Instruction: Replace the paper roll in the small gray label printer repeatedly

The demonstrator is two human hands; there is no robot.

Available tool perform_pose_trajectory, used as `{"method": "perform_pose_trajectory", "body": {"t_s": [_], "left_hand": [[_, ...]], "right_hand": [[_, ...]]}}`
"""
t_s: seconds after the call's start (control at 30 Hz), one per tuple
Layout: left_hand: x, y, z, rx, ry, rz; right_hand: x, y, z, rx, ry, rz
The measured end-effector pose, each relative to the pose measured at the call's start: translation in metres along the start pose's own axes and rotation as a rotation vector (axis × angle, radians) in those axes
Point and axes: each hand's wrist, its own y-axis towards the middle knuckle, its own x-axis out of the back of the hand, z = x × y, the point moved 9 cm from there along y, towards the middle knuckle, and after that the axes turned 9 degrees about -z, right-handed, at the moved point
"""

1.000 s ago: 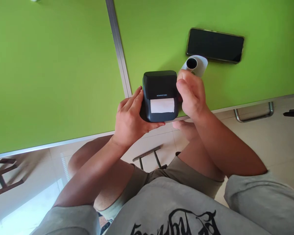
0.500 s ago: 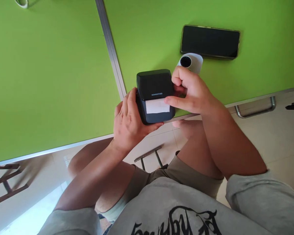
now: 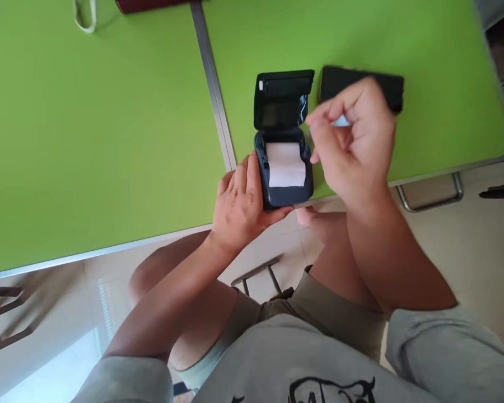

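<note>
A small dark label printer [image 3: 288, 197] sits at the table's front edge with its lid [image 3: 277, 112] swung up. White label paper [image 3: 285, 165] lies out of its opening over the front. My left hand [image 3: 239, 201] is closed around the printer's left side, thumb along the front edge. My right hand [image 3: 357, 145] hovers just right of the raised lid, fingers loosely bent and apart, with nothing visible in them. Whether a fingertip touches the lid's edge I cannot tell. The white device behind this hand is almost wholly hidden.
A black phone [image 3: 390, 89] lies behind my right hand. Farther back are a white strap or loop [image 3: 93, 22] and a dark red object [image 3: 147, 4]. A metal strip [image 3: 212, 78] crosses the green table [image 3: 109, 140]. Below the edge is a metal handle-like bar [image 3: 432, 204].
The printer's lid has swung from closed to raised, uncovering the inside and more paper. My right hand has lifted up and right from the printer's side. My left hand keeps its hold.
</note>
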Motion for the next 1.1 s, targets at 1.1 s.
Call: {"method": "perform_pose_trajectory", "body": {"t_s": [1.1], "left_hand": [[0.004,0.003,-0.004,-0.019,-0.035,0.079]], "right_hand": [[0.081,0.016,-0.097,-0.498,0.457,-0.594]]}}
